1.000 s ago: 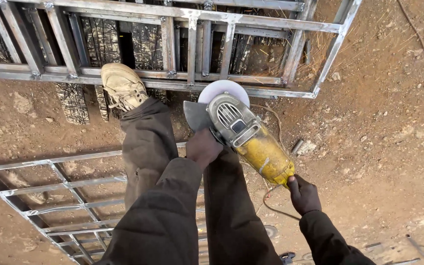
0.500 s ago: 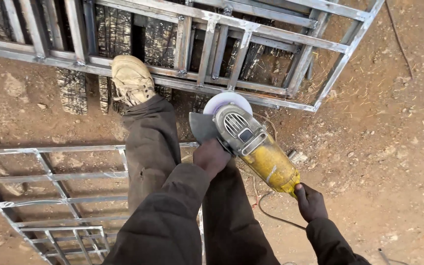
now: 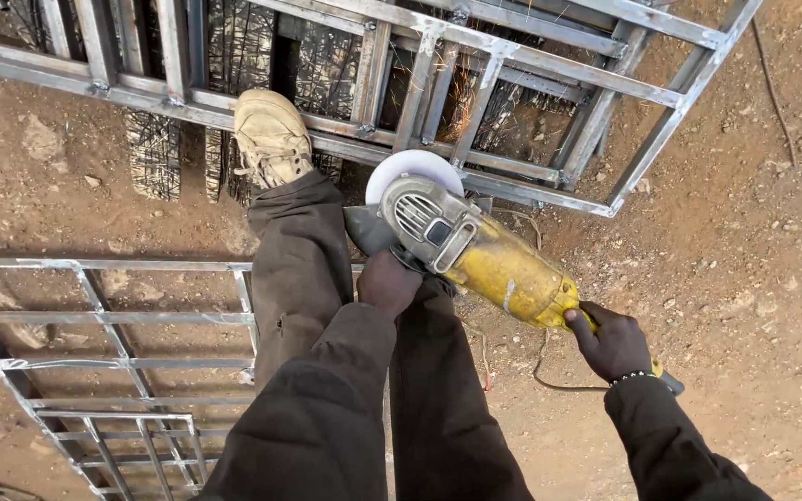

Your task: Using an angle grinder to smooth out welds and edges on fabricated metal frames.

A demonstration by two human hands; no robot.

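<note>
The grinder [image 3: 475, 250], yellow-bodied with a grey head, lay across the middle of the frame, its disc [image 3: 410, 172] down against the lower rail of the steel frame [image 3: 549, 79] that filled the top of the picture. The left hand [image 3: 390, 283] was wrapped around the side handle just below the guard, and the right hand [image 3: 613, 341] was closed around the rear grip at lower right, where the cord [image 3: 540, 371] trailed onto the dirt [image 3: 744, 232]. A boot [image 3: 271, 134] stood on the same rail at upper left, pinning the frame down. Faint orange sparks [image 3: 461, 97] showed just above the disc, so grinding seemed to be under way at that joint rather than finished. Weld spots elsewhere along the rails, at upper left and at the right corner, looked lumpy and dull; whether they had been dressed could not be told from this height. A second frame [image 3: 95, 362] lay at lower left, well apart from the disc, and nothing showed it being worked. By this reading the work was in its middle, with one joint in hand and more apparently left.
</note>
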